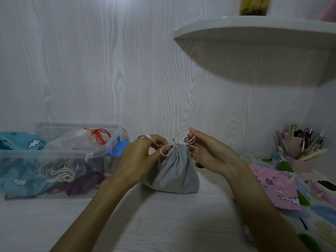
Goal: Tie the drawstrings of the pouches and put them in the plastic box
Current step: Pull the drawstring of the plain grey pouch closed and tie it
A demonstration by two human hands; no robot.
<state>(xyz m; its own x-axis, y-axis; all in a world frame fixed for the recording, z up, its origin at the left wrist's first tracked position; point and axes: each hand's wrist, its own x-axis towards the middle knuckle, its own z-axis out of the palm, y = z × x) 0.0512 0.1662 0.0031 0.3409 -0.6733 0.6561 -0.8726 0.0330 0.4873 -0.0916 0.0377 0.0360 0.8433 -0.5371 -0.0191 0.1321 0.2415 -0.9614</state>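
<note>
A grey pouch (174, 173) stands upright in the middle of the white table, its mouth gathered tight. A pale pink drawstring (166, 149) forms loops at the neck. My left hand (141, 157) pinches one loop of the string on the left of the neck. On the right side my right hand (209, 151) pinches the other loop. The clear plastic box (54, 160) sits to the left and holds several pouches, among them a teal cloud-print one (21, 177) and a sheer one with a red string (99, 136).
A pink printed pouch (276, 186) lies on patterned fabric (320, 213) at the right. A pink holder of pens and brushes (301, 146) stands at the far right. A curved white shelf (254, 37) juts out overhead on the right. A wood-grain wall is close behind.
</note>
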